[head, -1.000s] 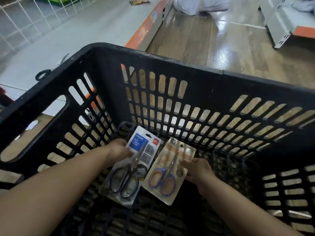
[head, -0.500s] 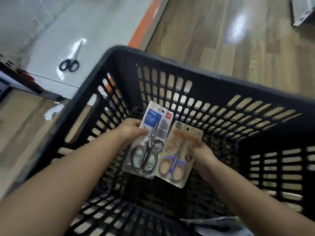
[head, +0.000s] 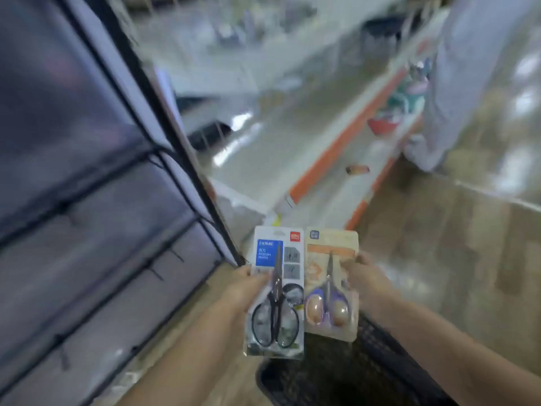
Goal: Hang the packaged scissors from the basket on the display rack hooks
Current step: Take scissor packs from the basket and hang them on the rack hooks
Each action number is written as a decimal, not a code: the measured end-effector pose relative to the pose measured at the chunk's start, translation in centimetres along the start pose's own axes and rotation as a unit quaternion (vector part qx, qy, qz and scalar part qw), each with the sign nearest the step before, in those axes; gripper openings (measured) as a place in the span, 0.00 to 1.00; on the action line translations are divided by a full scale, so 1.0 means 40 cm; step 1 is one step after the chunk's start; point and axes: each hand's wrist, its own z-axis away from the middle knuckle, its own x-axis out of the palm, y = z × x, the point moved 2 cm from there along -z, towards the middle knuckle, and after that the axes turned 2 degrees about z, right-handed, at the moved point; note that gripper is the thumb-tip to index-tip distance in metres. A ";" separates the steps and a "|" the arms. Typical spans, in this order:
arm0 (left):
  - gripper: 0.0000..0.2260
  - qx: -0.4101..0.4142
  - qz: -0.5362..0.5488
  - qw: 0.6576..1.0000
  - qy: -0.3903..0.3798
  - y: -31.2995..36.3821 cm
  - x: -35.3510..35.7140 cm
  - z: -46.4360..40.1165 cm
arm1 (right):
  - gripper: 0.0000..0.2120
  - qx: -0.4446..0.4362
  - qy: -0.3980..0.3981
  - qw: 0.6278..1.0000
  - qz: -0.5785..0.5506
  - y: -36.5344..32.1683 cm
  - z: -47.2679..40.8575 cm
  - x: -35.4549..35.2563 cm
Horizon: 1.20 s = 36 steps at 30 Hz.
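My left hand (head: 244,290) grips a blister pack of black-handled scissors (head: 276,294) with a blue label by its left edge. My right hand (head: 364,278) grips a second pack of purple-handled scissors (head: 330,284) on a beige card by its right edge. Both packs are held upright, side by side, above the black basket (head: 366,373), whose rim shows at the bottom. The grey display rack (head: 96,218) with dark rails and short hooks stands at the left, apart from the packs. The view is blurred.
A low white shelf with an orange edge (head: 328,162) runs away ahead. A person in light clothes (head: 468,83) stands at the far right on the wooden floor (head: 456,259). A small brown item (head: 357,169) lies on the shelf.
Both hands have lifted the two scissor packs out of the basket. The view has swung up and left, bringing the display rack into sight.
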 end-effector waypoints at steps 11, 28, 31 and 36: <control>0.02 0.150 0.134 0.947 0.250 0.350 -0.405 0.626 | 0.10 -0.255 -0.167 0.947 0.101 -0.588 0.477 0.252; 0.07 0.050 0.291 0.850 0.436 -0.235 -0.660 1.007 | 0.11 -0.098 -0.319 0.894 0.300 -0.086 0.771 0.526; 0.06 0.047 0.312 0.836 0.448 -0.291 -0.713 1.058 | 0.10 -0.091 -0.326 0.889 0.309 -0.063 0.846 0.587; 0.06 0.057 0.331 0.817 0.468 -0.347 -0.804 1.119 | 0.11 -0.116 -0.347 0.874 0.319 -0.039 0.925 0.687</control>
